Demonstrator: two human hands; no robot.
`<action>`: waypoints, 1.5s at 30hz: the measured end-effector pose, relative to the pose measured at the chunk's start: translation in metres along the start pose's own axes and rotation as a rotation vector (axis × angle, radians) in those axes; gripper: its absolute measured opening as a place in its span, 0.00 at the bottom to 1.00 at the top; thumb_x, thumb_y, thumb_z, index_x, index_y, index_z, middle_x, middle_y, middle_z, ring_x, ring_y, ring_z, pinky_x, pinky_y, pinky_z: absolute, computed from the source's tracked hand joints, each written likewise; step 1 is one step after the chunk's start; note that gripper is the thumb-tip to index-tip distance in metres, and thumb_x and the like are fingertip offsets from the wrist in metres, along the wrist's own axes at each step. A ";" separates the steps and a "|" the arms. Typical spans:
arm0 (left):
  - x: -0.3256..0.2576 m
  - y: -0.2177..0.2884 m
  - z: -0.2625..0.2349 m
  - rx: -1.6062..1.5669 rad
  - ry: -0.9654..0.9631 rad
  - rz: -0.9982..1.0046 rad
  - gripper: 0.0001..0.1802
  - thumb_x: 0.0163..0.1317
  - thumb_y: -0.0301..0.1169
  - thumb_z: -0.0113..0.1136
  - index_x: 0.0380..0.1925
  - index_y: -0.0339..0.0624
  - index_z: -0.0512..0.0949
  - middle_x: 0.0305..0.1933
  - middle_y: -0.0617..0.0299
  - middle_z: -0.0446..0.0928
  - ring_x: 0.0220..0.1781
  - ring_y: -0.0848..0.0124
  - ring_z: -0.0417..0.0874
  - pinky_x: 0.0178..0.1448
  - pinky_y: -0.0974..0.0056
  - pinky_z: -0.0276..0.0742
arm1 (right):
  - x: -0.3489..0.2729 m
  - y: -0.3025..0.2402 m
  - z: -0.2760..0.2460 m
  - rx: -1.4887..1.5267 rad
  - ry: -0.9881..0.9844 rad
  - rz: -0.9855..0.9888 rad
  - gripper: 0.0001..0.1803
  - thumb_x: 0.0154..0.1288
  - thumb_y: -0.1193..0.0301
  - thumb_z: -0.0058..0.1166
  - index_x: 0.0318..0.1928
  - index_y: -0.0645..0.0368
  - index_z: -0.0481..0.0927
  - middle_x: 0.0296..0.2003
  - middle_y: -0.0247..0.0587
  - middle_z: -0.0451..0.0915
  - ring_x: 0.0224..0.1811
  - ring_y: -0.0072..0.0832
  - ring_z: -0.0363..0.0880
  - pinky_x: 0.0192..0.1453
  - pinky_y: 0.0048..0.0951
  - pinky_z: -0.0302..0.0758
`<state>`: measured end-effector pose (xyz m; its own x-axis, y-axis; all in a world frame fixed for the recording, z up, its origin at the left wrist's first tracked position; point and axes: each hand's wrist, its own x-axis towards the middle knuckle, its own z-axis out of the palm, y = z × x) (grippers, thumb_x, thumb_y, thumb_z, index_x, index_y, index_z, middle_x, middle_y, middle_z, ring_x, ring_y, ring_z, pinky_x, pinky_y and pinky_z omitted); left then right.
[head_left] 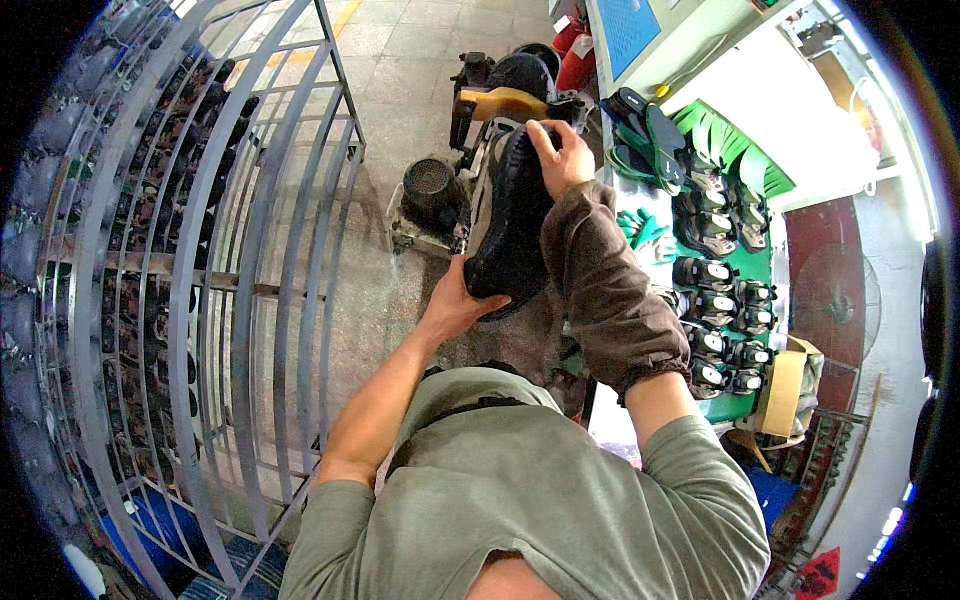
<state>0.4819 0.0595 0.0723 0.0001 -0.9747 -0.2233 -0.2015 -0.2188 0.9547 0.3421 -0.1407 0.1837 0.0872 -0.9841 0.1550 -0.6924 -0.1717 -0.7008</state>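
A shoe (508, 230) with a black sole and a beige side is held between my two hands, sole turned up toward me. My left hand (462, 298) grips its near end, thumb lying across the sole. At the far end, my right hand (563, 160) is closed on the shoe, with a dark brown sleeve covering that forearm. Just beyond and beneath the shoe stands a floor machine with a round dark motor (431, 185) and a yellow guard (503, 103). The shoe hides part of the machine; whether they touch I cannot tell.
A tall grey metal rack (262, 210) stands at left, with rows of dark shoes behind its bars. On the right, a green-topped table (722, 405) bears several sandals (708, 305), green-and-white gloves (645, 232) and a cardboard box (785, 392). Red cylinders (575, 65) stand at the back.
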 end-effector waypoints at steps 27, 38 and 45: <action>0.020 -0.010 -0.032 -0.579 -0.181 -0.148 0.44 0.59 0.34 0.70 0.71 0.41 0.57 0.69 0.53 0.66 0.69 0.58 0.68 0.72 0.52 0.64 | 0.020 -0.017 0.021 -0.314 0.010 -0.572 0.34 0.55 0.43 0.59 0.50 0.59 0.79 0.49 0.48 0.77 0.57 0.44 0.73 0.63 0.44 0.67; -0.001 -0.055 -0.022 -0.646 -0.138 -0.098 0.44 0.60 0.36 0.69 0.72 0.42 0.55 0.72 0.52 0.61 0.71 0.55 0.66 0.76 0.50 0.57 | -0.024 -0.047 -0.014 -0.284 -0.035 -0.675 0.36 0.51 0.45 0.66 0.51 0.61 0.78 0.53 0.49 0.74 0.59 0.46 0.69 0.63 0.46 0.65; -0.007 -0.035 -0.027 -0.460 -0.122 -0.142 0.43 0.59 0.32 0.70 0.71 0.43 0.57 0.68 0.54 0.66 0.67 0.59 0.69 0.70 0.52 0.66 | -0.042 -0.067 -0.036 -0.305 -0.026 -0.657 0.37 0.51 0.45 0.66 0.52 0.60 0.76 0.50 0.50 0.72 0.58 0.46 0.70 0.54 0.44 0.74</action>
<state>0.5158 0.0729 0.0457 -0.1242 -0.9274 -0.3528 0.2449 -0.3732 0.8948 0.3588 -0.0863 0.2490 0.5681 -0.6837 0.4580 -0.6599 -0.7110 -0.2429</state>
